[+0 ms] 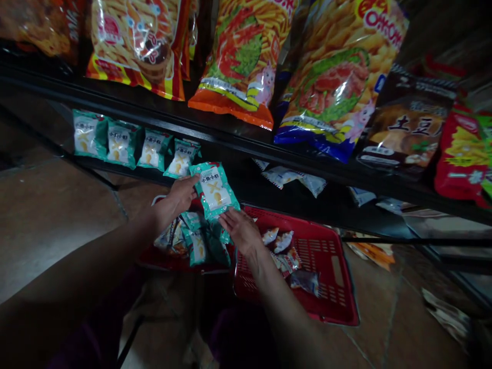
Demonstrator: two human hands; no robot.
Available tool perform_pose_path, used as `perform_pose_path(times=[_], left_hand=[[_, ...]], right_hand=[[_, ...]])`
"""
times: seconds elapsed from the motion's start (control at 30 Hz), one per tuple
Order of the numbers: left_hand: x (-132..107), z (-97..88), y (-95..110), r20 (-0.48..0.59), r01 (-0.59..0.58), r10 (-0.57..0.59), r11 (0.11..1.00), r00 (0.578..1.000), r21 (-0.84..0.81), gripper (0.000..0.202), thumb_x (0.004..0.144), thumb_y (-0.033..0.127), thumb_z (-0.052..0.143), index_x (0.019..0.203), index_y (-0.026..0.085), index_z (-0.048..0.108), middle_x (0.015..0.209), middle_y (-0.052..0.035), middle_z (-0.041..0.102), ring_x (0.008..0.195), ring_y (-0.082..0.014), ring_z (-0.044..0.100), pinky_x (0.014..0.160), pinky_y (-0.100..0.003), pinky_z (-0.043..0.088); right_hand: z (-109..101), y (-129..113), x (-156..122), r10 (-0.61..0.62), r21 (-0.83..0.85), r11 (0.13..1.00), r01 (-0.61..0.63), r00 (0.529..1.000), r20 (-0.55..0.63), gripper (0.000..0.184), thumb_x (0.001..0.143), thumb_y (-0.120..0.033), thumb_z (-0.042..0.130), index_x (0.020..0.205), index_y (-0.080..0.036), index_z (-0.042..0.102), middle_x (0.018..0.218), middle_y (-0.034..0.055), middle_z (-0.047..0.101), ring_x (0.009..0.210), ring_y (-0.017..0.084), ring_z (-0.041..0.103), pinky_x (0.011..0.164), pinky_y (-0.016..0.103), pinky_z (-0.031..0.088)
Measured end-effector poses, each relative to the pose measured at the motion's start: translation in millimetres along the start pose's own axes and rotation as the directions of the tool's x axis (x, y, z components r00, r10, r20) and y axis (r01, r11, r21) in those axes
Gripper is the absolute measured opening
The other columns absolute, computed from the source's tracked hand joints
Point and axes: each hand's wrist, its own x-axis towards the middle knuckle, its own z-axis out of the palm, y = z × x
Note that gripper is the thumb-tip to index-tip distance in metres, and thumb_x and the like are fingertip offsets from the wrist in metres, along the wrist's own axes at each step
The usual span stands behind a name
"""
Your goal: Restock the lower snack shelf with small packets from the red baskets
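Observation:
My left hand (180, 197) grips a small teal snack packet (215, 190) by its left edge, lifted in front of the middle shelf. My right hand (241, 230) is just below that packet with its fingers stretched flat, touching or nearly touching its lower edge. Under both hands, more teal packets (198, 241) lie in a red basket (169, 259). A row of the same teal packets (119, 143) stands on the dark shelf (126, 169) to the left.
A second red basket (330, 277) on the floor at the right holds several small wrapped snacks (284, 251). Large snack bags (246, 56) fill the upper shelf. White packets (292, 178) lie further right on the middle shelf. Brown tiled floor (46, 220) spreads at the left.

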Motion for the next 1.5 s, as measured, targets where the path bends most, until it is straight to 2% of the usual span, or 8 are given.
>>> perform_pose_path(times=[0.17,0.23,0.37,0.47,0.73,0.83,1.1,1.5], left_hand=[[-3,8.5,0,-0.019,0.127,-0.132,0.981,0.991,-0.148,0.008,0.084,0.021,0.061,0.087,0.014,0.059,0.073,-0.0035,0.064,0.070,-0.0123,0.061,0.068,-0.025,0.051],[-7,9.7,1,0.048,0.211,-0.206,0.965,0.977,-0.153,0.013,0.086,0.025,0.059,0.091,0.013,0.059,0.076,-0.0060,0.065,0.073,-0.0146,0.063,0.069,-0.026,0.052],[-17,8.7,3,0.260,0.390,-0.355,0.916,0.898,-0.096,0.014,0.087,0.023,0.056,0.094,0.011,0.059,0.086,-0.0118,0.067,0.079,-0.0199,0.064,0.073,-0.033,0.052],[-25,8.0,1,0.363,0.398,-0.347,0.914,0.865,-0.077,0.016,0.082,0.012,0.058,0.098,0.013,0.058,0.089,-0.0108,0.068,0.079,-0.0201,0.065,0.073,-0.033,0.051],[-29,6.4,-10,0.615,0.340,-0.223,0.937,0.756,-0.078,0.061,0.068,-0.001,0.060,0.125,0.019,0.051,0.110,-0.0105,0.066,0.093,-0.0229,0.065,0.079,-0.034,0.049],[-29,5.4,-7,0.625,0.326,-0.200,0.941,0.754,-0.093,0.063,0.070,-0.001,0.059,0.129,0.020,0.049,0.114,-0.0104,0.065,0.096,-0.0226,0.064,0.080,-0.032,0.049],[-37,5.2,-9,0.571,0.237,-0.113,0.960,0.813,-0.148,0.059,0.073,0.000,0.058,0.129,0.015,0.049,0.115,-0.0139,0.065,0.102,-0.0245,0.063,0.086,-0.036,0.049],[-52,-14.9,-6,0.613,0.126,-0.121,0.991,0.781,0.036,0.069,0.068,0.012,0.071,0.132,0.017,0.046,0.118,-0.0151,0.062,0.100,-0.0257,0.062,0.077,-0.033,0.049]], right_hand=[[5,-3,-2,-0.063,-0.013,0.998,0.062,0.993,-0.103,0.028,0.049,-0.025,0.087,0.062,-0.018,0.062,0.059,-0.0022,0.067,0.057,0.011,0.064,0.058,0.022,0.055],[4,-5,-5,-0.106,-0.015,0.994,0.105,0.985,-0.137,0.030,0.048,-0.026,0.087,0.066,-0.018,0.064,0.059,-0.0026,0.067,0.055,0.010,0.063,0.056,0.020,0.054],[1,-11,-7,-0.188,-0.045,0.982,0.183,0.966,-0.178,0.036,0.044,-0.030,0.088,0.070,-0.016,0.066,0.059,-0.0030,0.067,0.052,0.009,0.062,0.052,0.018,0.053],[0,-12,-7,-0.203,-0.067,0.979,0.194,0.963,-0.176,0.038,0.045,-0.032,0.088,0.071,-0.016,0.066,0.060,-0.0024,0.067,0.053,0.009,0.062,0.053,0.019,0.053],[5,-15,-4,-0.200,-0.044,0.980,0.195,0.963,-0.181,0.041,0.045,-0.032,0.088,0.076,-0.015,0.067,0.065,-0.0025,0.068,0.056,0.009,0.063,0.057,0.019,0.054],[6,-16,-5,-0.198,-0.033,0.980,0.196,0.963,-0.183,0.039,0.045,-0.030,0.088,0.074,-0.016,0.067,0.064,-0.0032,0.067,0.056,0.008,0.062,0.058,0.019,0.054],[10,-7,-15,-0.193,-0.046,0.981,0.189,0.978,-0.082,0.032,0.051,-0.025,0.083,0.076,-0.018,0.065,0.067,-0.0041,0.067,0.058,0.008,0.060,0.058,0.020,0.050],[2,3,-34,-0.301,-0.199,0.939,0.279,0.949,-0.090,0.041,0.063,-0.034,0.077,0.102,-0.024,0.069,0.095,0.0001,0.072,0.077,0.014,0.063,0.068,0.026,0.050]])
